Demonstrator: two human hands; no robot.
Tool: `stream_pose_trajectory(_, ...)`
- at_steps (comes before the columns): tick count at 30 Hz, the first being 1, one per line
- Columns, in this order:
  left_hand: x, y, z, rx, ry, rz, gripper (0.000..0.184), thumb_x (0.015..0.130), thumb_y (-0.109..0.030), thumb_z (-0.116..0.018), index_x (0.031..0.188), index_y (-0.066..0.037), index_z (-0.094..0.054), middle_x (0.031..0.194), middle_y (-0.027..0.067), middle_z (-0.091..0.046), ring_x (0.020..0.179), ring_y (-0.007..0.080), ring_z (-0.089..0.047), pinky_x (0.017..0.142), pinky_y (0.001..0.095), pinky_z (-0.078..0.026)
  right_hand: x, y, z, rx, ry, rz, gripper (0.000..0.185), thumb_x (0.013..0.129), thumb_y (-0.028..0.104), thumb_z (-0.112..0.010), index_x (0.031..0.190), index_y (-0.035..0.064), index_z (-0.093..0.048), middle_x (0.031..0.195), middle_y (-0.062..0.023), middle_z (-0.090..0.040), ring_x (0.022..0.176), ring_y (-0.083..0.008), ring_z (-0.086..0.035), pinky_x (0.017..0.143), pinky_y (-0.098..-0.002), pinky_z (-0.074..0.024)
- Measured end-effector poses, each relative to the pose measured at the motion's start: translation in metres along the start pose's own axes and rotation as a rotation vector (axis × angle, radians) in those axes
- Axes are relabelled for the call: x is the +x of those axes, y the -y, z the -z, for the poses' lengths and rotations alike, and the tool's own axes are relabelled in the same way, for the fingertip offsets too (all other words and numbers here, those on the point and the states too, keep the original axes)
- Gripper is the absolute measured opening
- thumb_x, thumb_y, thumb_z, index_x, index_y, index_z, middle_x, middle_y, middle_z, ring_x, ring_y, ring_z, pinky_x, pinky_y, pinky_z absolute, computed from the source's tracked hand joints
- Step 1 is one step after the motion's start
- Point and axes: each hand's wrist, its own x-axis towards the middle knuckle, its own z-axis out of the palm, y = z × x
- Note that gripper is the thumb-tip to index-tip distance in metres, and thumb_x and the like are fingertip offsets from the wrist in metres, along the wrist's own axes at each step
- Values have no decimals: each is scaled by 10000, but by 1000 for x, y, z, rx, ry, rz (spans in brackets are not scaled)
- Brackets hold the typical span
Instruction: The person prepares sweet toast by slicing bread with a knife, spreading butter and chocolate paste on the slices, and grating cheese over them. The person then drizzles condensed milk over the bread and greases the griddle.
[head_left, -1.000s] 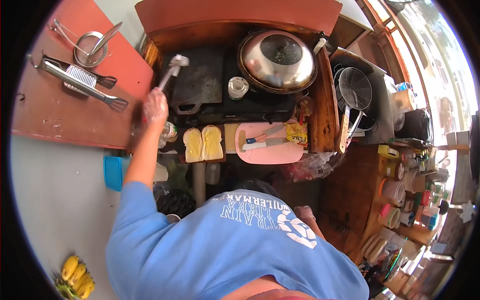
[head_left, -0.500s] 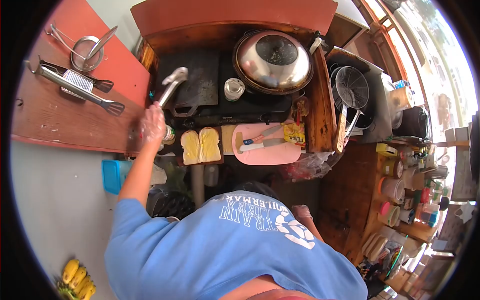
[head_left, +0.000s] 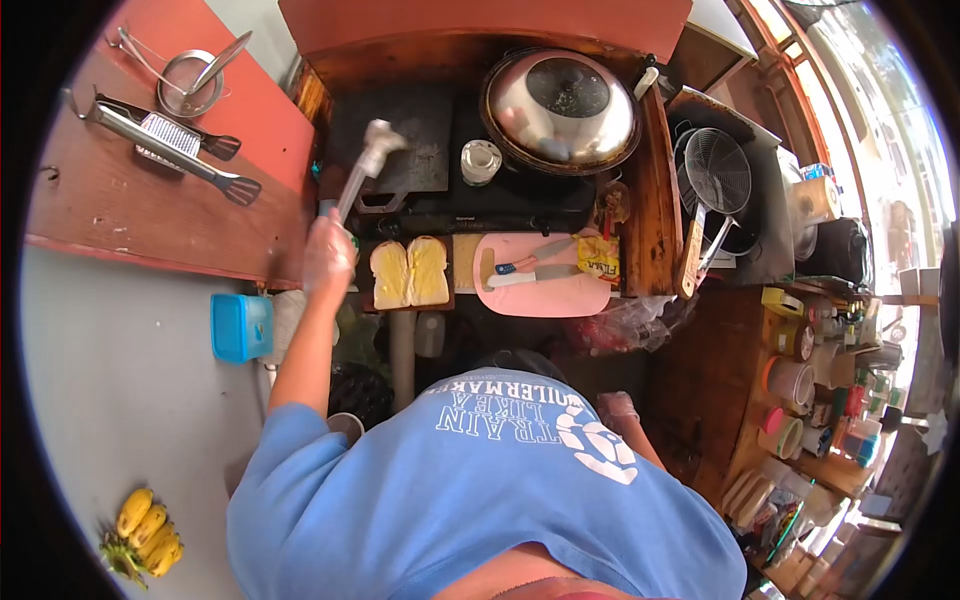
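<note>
My left hand (head_left: 330, 250), in a clear plastic glove, is closed round the handle of a long metal tool (head_left: 362, 170) with a pale, brush-like head. The tool's head is over the dark flat griddle (head_left: 420, 125); whether it touches cannot be told. Two bread slices (head_left: 410, 273) with a yellow spread lie side by side on a dark board, to the right of this hand. My right hand (head_left: 618, 408), also gloved, hangs low beside my body. Its fingers are too small and hidden to make out. An opened tin can (head_left: 481, 162) stands right of the griddle.
A large wok with a domed metal lid (head_left: 560, 110) sits at the back right. The pink cutting board (head_left: 540, 300) carries two knives and a yellow packet (head_left: 598, 257). Strainers (head_left: 716, 170) lean at right; a grater (head_left: 170, 135) and tongs lie on the left ledge.
The view has shifted slightly. My left hand still grips the tool, whose pale head has turned and now points more to the right over the griddle. The right hand stays low.
</note>
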Motion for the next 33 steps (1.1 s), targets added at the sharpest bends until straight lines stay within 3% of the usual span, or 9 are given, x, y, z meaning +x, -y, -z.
stream_pose_trajectory(2,20,22,-10,34,-205,-154,470,1093,-303,-339,954,44,-623,946,302,-669,950,481,-651,825,561,-511,5,4,0,125,8,-8,151,905,195,-621,829,112,-721,773,-57,-708,695,-202,-684,594,-375,-506)
stream_pose_trajectory(5,18,6,-20,-14,-128,-88,432,1083,-259,-357,959,45,-636,965,290,-666,937,471,-648,829,548,-515,14,14,9,-939,162,245,160,903,156,-585,911,198,-740,943,-43,-755,876,-231,-739,694,-369,-570)
stream_pose_trajectory(11,-48,-2,-47,155,64,-343,437,987,-110,-484,1411,-2,-481,1127,193,-597,1046,383,-646,851,484,-557,7,26,19,-945,93,302,201,927,172,-539,903,167,-739,940,-48,-758,896,-253,-741,722,-380,-574)
stream_pose_trajectory(20,-7,-26,-34,302,-66,-358,327,954,-93,-533,1271,-16,-551,1016,122,-604,943,286,-649,790,417,-579,9,4,13,-282,86,-142,201,907,215,-610,928,83,-761,862,-119,-747,831,-254,-735,700,-394,-557)
stream_pose_trajectory(23,-45,-7,-60,349,-106,-555,435,939,-99,-555,1364,-11,-522,1028,99,-592,926,271,-637,787,379,-582,25,-9,7,-745,124,201,219,832,266,-697,886,60,-747,850,-127,-745,827,-264,-735,672,-407,-558)
stream_pose_trajectory(26,-31,28,-48,356,-173,-462,443,976,-104,-499,1408,-5,-513,1054,133,-589,986,329,-628,806,444,-569,40,-34,-16,63,40,-187,197,836,256,-688,881,72,-742,858,-118,-745,823,-266,-734,669,-413,-559)
stream_pose_trajectory(29,-2,47,-29,313,-104,-205,379,999,-133,-484,1340,22,-542,1049,159,-592,982,344,-631,818,453,-556,39,-38,-25,-964,7,521,160,889,197,-613,933,124,-748,911,-104,-754,827,-276,-734,677,-416,-565)
stream_pose_trajectory(31,-2,54,-38,324,-187,-276,376,1000,-137,-493,1329,39,-542,1039,160,-601,980,336,-636,827,445,-554,6,37,-8,152,40,-405,173,905,146,-580,977,150,-738,956,-106,-756,848,-286,-739,688,-421,-576)
stream_pose_trajectory(33,-22,26,-36,304,-105,-290,376,1000,-119,-488,1334,47,-538,1030,163,-611,996,336,-644,844,440,-555,1,42,-9,-267,80,-122,159,898,150,-596,967,140,-739,959,-111,-756,864,-287,-743,693,-423,-580)
